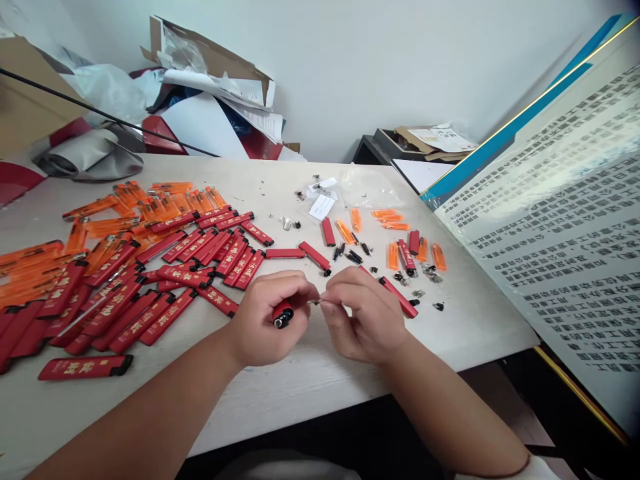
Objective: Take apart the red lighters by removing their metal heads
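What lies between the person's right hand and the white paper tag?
Small black parts and a red lighter body lie there, as the head view shows.

Red lighter, black and metal at top, sits inside left hand, top toward near edge of table. Tiny part, details unclear, is at fingertips, above table.

Left hand grips red lighter, right hand pinches tiny part, red pile at nine o'clock, orange lighters at ten, printed board at three.
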Available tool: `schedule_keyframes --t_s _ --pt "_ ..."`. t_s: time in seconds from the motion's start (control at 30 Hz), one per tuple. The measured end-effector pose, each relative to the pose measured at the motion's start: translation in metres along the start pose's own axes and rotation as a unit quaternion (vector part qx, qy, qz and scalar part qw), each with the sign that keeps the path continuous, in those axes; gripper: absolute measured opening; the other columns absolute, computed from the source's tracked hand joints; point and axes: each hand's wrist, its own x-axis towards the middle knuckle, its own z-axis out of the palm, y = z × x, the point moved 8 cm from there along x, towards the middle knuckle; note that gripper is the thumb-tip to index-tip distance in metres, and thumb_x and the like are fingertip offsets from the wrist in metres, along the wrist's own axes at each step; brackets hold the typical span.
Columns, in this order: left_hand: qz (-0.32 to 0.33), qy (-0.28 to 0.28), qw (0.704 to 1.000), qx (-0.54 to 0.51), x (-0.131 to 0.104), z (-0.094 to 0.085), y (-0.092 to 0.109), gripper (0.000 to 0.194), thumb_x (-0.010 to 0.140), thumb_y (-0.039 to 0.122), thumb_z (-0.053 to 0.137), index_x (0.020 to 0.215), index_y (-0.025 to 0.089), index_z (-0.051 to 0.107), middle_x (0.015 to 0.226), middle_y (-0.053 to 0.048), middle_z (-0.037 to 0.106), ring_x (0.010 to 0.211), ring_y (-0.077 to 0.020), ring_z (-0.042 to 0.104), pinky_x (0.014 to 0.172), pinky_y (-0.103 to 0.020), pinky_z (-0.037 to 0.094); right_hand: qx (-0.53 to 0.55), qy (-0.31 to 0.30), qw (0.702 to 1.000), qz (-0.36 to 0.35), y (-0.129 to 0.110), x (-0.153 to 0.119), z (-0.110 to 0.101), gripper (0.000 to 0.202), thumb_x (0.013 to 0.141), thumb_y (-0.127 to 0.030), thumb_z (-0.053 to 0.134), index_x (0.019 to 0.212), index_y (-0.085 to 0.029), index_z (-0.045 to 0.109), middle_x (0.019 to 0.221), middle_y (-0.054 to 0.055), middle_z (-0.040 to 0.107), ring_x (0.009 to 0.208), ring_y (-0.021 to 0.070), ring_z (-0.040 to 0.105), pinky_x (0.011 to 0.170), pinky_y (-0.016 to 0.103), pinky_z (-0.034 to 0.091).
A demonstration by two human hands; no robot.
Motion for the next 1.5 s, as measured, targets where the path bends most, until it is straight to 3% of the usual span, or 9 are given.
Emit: schedule_keyframes --t_s 0.13,0.97,1.23,1.5 --pt "-0.029 -0.022 0.999 -0.005 0.001 0.006 -0.010 0.009 0.069 0.008 0.052 0.067 0.016 0.054 0.062 0.001 0.052 0.058 -0.0109 0.048 0.053 -0.024 0.040 0.003 -0.040 0.999 -0.030 -0.009 -0.002 0.008 0.013 0.086 -0.008 0.051 0.096 -0.016 0.055 0.077 0.007 0.061 0.070 0.0168 0.058 0.055 0.028 0.051" --pt "-0.068 -0.029 0.997 0.015 -0.001 0.009 -0.021 0.012 0.072 0.011 0.054 0.062 0.017 0.050 0.059 0.001 0.051 0.056 -0.0109 0.046 0.052 -0.025 0.039 -0.018 -0.024 0.999 0.032 -0.003 0.000 0.004 0.011 0.087 -0.009 0.052 0.094 -0.018 0.054 0.073 0.004 0.059 0.066 0.0157 0.056 0.055 0.027 0.050" --pt "0.014 0.064 0.998 0.025 -0.001 -0.010 0.001 0.010 0.080 0.012 0.061 0.089 0.015 0.062 0.070 -0.001 0.058 0.060 -0.0106 0.050 0.053 -0.024 0.042 0.014 0.014 0.991 0.136 0.021 0.000 0.003 0.014 0.087 -0.007 0.051 0.079 -0.018 0.051 0.065 0.000 0.049 0.057 0.0110 0.045 0.050 0.025 0.040" --pt "0.059 0.094 0.993 0.040 -0.002 -0.015 0.006 0.009 0.082 0.008 0.062 0.083 0.016 0.066 0.068 -0.002 0.062 0.062 -0.0110 0.056 0.058 -0.025 0.047 0.112 -0.026 0.958 0.264 0.041 -0.012 0.014 0.015 0.091 -0.019 0.051 0.076 -0.017 0.052 0.061 -0.002 0.048 0.052 0.0086 0.041 0.048 0.023 0.035"
